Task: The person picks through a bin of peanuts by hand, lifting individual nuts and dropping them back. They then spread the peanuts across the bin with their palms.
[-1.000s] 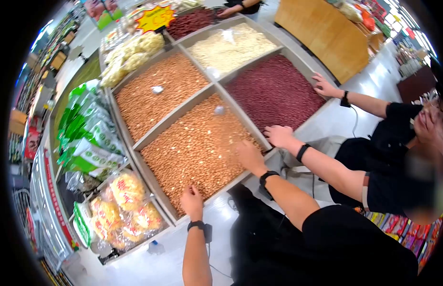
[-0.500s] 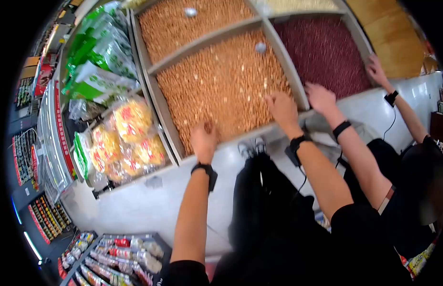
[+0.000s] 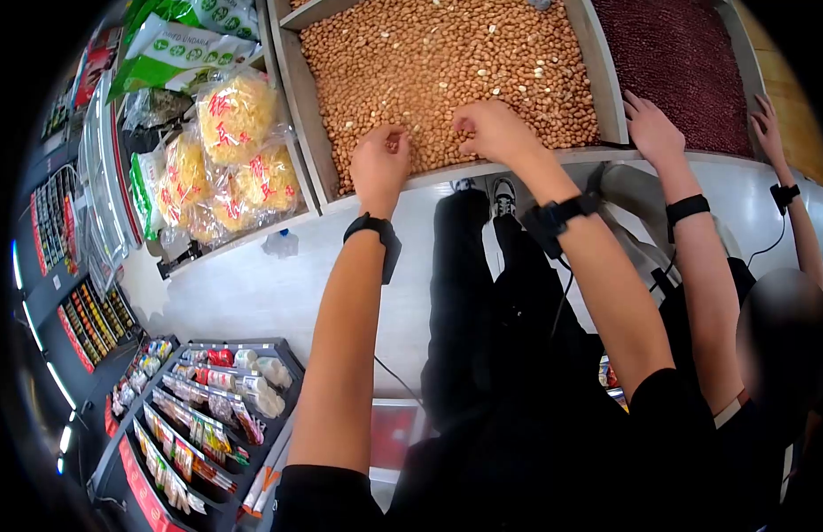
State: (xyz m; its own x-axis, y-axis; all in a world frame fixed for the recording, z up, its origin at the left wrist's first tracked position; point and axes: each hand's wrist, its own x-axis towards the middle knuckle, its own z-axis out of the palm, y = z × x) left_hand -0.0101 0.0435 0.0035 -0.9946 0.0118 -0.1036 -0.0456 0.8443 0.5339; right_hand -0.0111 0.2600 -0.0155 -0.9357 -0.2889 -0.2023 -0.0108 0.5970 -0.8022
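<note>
Reddish-brown shelled peanuts point(image 3: 447, 71) fill a wooden-walled bin in front of me, with several pale bits among them. At the bin's near left part, my left hand point(image 3: 378, 173) is over the peanuts with its fingers curled closed. My right hand point(image 3: 498, 133) is to its right over the near edge, fingers bent in and thumb close to the index finger. Whatever either hand may hold is hidden by the fingers. Each of my wrists wears a black strap with a small box.
Dark red beans point(image 3: 673, 66) fill the bin to the right, where another person's hands point(image 3: 657, 133) reach its edge. Bagged yellow noodle-like bundles point(image 3: 237, 120) and green-white packets point(image 3: 185, 44) lie left. A snack rack point(image 3: 198, 399) stands lower left.
The view has shifted, so the bins sit higher in it. My right hand has moved left, away from the divider and nearer my left hand. My left hand stays near the bin's left corner.
</note>
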